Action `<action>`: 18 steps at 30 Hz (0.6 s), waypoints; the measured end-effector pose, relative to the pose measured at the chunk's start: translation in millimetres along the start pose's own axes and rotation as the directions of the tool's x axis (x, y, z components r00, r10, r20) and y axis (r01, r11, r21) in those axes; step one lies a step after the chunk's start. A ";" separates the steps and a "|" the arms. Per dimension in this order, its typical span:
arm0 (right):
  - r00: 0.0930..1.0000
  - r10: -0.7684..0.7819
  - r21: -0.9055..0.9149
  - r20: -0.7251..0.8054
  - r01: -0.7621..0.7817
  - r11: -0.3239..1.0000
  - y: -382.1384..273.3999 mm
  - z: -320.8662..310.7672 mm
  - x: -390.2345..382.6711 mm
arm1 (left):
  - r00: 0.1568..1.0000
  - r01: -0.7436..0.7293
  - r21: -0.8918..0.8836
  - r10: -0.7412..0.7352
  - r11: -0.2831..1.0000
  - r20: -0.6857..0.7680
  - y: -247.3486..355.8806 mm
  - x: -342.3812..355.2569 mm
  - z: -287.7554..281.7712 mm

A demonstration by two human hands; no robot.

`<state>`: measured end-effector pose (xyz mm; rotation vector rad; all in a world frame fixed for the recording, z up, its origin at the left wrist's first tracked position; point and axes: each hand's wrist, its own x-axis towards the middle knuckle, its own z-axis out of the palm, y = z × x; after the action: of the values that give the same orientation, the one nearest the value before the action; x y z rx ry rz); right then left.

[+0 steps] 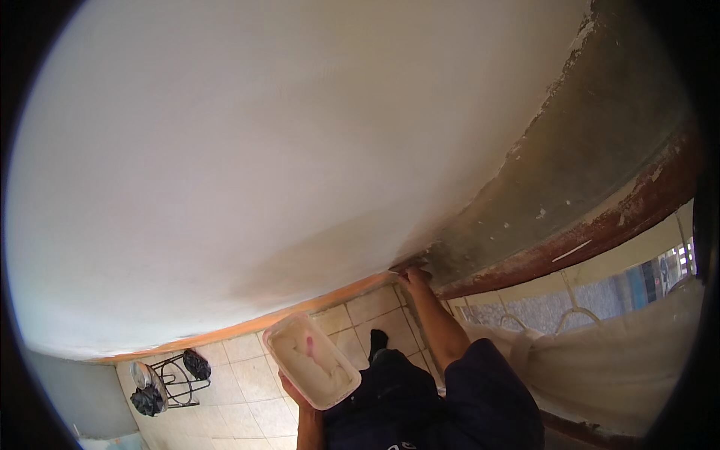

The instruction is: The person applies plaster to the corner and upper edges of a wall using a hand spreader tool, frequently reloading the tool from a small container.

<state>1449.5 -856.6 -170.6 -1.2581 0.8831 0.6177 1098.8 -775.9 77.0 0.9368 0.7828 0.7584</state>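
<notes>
My left hand point(289, 388) grips the side of a pale rectangular plastic tub point(274, 341). Inside lies a cream-white paste point(315, 371) with a pink smear in it. Low down at the wall's right-hand corner, my right hand point(416, 277) is closed, its arm stretched forward. A thin dark edge shows by its fingers; what it holds is too small to make out. The hand is close to where the smooth white wall point(247, 150) meets a bare grey strip point(555, 165). Damp-looking darker patches spread over the wall's lower part.
An orange band point(247, 327) runs along the wall's foot above a tiled floor point(251, 375). At the left stands a black metal-framed stool point(176, 381) with dark plastic bags. A red-brown frame point(517, 268) and a pale curtain point(600, 367) border the window at right.
</notes>
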 end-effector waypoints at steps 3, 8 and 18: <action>0.999 -0.046 -0.005 -0.024 0.045 0.999 -1.8 6.8 -11.5 | 0.997 0.080 -0.016 -0.080 0.997 -0.004 0.5 2.4 -0.5; 0.992 -0.094 0.081 0.086 0.087 0.993 -11.2 5.0 -6.1 | 0.980 0.112 -0.294 -0.154 0.949 -0.123 19.1 -0.8 25.9; 0.950 -0.219 0.127 0.222 0.195 0.973 -60.4 -3.7 -67.0 | 0.950 -0.092 0.042 0.100 0.995 -0.296 32.4 2.4 61.4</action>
<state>1461.5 -869.1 -82.0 -1.1390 0.5701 0.5327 1144.5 -785.6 128.4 0.9012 1.0189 0.9915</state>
